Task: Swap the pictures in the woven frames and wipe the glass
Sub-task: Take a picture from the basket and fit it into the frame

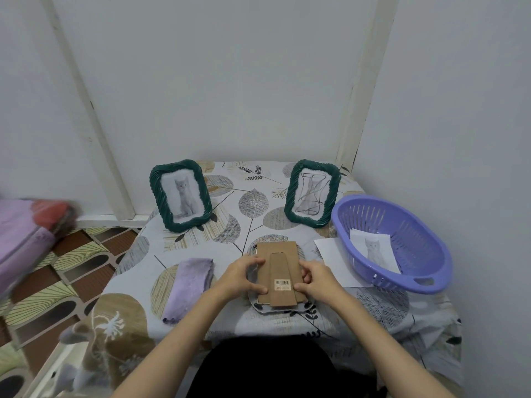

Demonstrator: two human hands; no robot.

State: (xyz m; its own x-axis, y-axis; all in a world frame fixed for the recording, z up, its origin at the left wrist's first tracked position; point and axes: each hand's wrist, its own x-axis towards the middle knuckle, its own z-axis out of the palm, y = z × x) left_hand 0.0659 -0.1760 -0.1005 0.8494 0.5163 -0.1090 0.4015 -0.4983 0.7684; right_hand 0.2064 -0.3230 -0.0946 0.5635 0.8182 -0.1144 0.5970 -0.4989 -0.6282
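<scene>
On the leaf-print tablecloth, left of centre, lies our lilac cloth. Our left hand and right hand pinch the face-down frame's brown backing board; we should seat it squarely, pressing evenly to spare the glass.

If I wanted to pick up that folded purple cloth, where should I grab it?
Probably pinch the purple cloth at its near left corner, coming from above on the left. It lies flat and folded, that edge is free, and both hands are busy on the face-down frame to its right.
</scene>
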